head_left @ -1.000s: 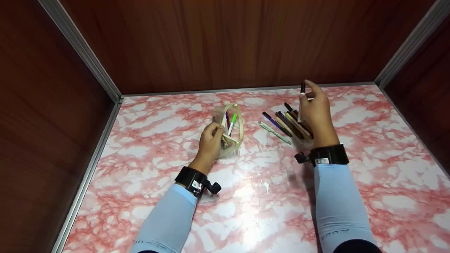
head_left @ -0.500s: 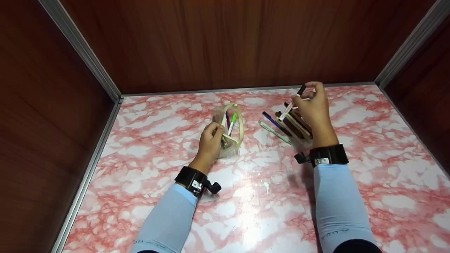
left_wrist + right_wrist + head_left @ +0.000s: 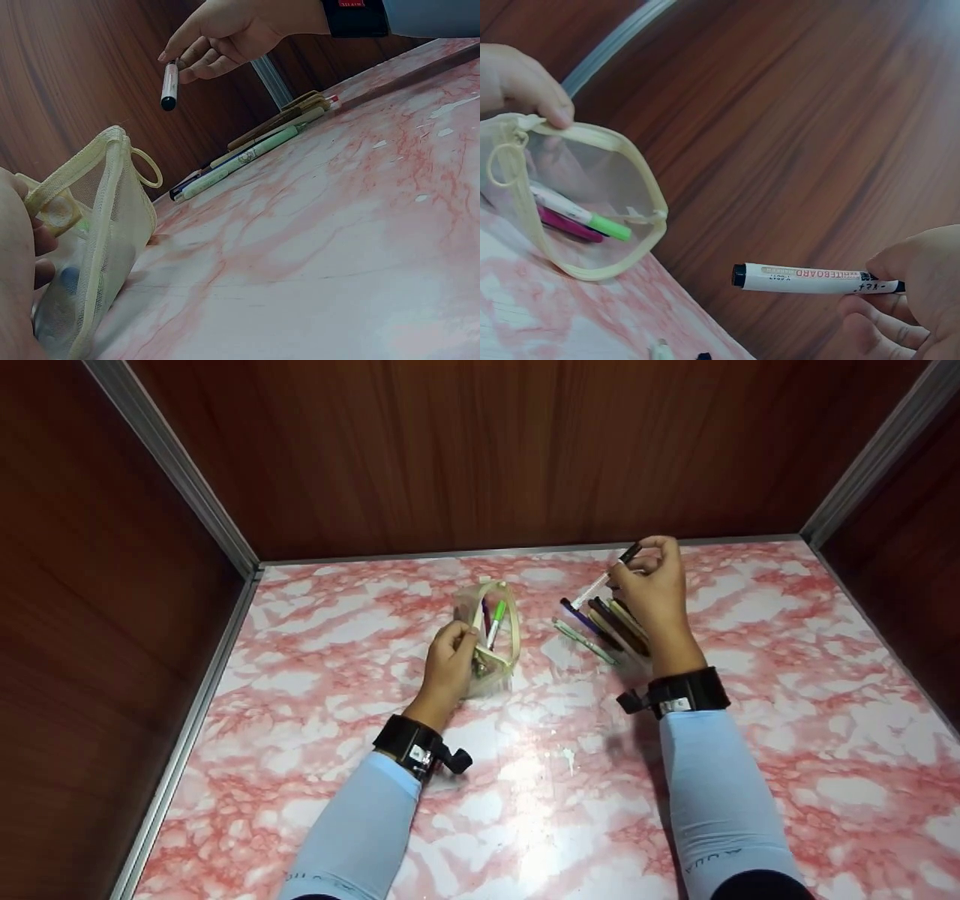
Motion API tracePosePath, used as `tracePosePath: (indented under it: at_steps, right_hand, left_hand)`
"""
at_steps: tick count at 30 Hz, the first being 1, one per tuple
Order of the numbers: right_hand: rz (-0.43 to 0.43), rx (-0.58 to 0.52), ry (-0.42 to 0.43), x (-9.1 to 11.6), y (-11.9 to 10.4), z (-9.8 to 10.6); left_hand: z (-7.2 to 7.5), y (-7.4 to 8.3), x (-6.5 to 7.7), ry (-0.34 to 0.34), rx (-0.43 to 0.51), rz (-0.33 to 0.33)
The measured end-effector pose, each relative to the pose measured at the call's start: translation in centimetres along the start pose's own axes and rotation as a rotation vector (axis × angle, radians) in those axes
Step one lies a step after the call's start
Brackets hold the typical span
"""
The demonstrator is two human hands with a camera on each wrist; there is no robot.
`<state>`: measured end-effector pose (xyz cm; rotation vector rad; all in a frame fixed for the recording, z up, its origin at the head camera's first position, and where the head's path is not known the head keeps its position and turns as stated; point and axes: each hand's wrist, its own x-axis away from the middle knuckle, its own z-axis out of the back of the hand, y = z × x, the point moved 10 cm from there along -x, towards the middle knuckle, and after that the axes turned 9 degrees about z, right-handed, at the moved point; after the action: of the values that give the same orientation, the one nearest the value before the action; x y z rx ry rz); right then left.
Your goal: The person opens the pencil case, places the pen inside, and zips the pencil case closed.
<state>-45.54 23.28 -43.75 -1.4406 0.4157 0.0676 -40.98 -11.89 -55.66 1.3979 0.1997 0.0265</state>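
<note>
My left hand (image 3: 448,660) pinches the rim of a cream mesh pencil pouch (image 3: 515,639), whose zip mouth gapes. Inside lie a white marker with a green cap (image 3: 609,226) and a magenta pen (image 3: 570,225). Raised over the table, my right hand (image 3: 654,589) holds a whiteboard marker (image 3: 802,279), white with black ends, between thumb and fingers. In the head view it slants down to the left, across the end of a dark blue pen (image 3: 592,628). Beneath that hand lie several brown and tan pens (image 3: 621,626), and a pale green pen (image 3: 244,160) is at their near side.
The table (image 3: 525,810) has a red and white marbled top. A dark wood panel (image 3: 480,457) rises along its back edge, with another at each side. Metal strips (image 3: 180,472) run along the corners. Small white flecks mark the tabletop between the arms.
The right hand has moved left, and the whiteboard marker has swung from near upright to slanting down to the left. The left hand and pouch have stayed in place.
</note>
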Motion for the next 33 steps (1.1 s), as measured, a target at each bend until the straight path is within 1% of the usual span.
tracePosePath:
  at_steps: [1, 4, 8, 11, 13, 15, 18, 20, 24, 25, 26, 32, 33]
  right_hand:
    - [0.002, -0.011, -0.004, 0.1, 0.0, -0.2]
    - [0.016, -0.036, -0.015, 0.2, 0.1, -0.8]
    - [0.025, -0.031, -0.024, 0.3, 0.2, -1.3]
    - [0.017, -0.009, -0.037, 0.4, 0.3, -1.6]
    - [0.014, 0.004, -0.046, 0.4, 0.4, -1.7]
    - [0.016, 0.016, -0.054, 0.5, 0.4, -1.9]
    - [0.019, 0.015, -0.057, 0.5, 0.5, -2.0]
    - [0.022, 0.014, -0.06, 0.6, 0.6, -2.1]
    - [0.028, -0.002, -0.076, 0.7, 0.8, -2.5]
    - [0.03, -0.004, -0.082, 0.8, 0.9, -2.6]
    - [0.029, -0.001, -0.089, 0.8, 1.0, -2.7]
    - [0.029, 0.047, -0.123, 1.1, 1.5, -3.4]
    - [0.031, 0.053, -0.125, 1.1, 1.6, -3.4]
  left_hand:
    - [0.0, -0.1, 0.0, -0.002, 0.001, 0.008]
    - [0.0, 0.0, 0.0, 0.001, 0.0, -0.005]
    - [0.1, 1.2, 0.6, -0.012, 0.001, -0.003]
    - [0.2, 1.2, 0.7, -0.009, -0.033, 0.021]
    - [0.2, 0.9, 0.5, 0.009, -0.071, 0.022]
    - [0.2, 1.1, 0.6, 0.01, -0.076, 0.024]
    - [0.2, 2.0, 1.0, -0.006, -0.05, 0.012]
    - [0.1, 2.6, 1.4, -0.022, -0.023, 0.021]
    - [0.2, 2.6, 1.5, -0.009, -0.031, 0.031]
    - [0.1, 2.5, 1.4, -0.011, -0.035, 0.039]
    - [0.0, 1.7, 1.0, -0.009, -0.037, 0.03]
    - [-0.4, -2.5, -1.3, -0.013, -0.045, 0.033]
    - [-0.3, -2.2, -1.1, -0.016, -0.042, 0.036]
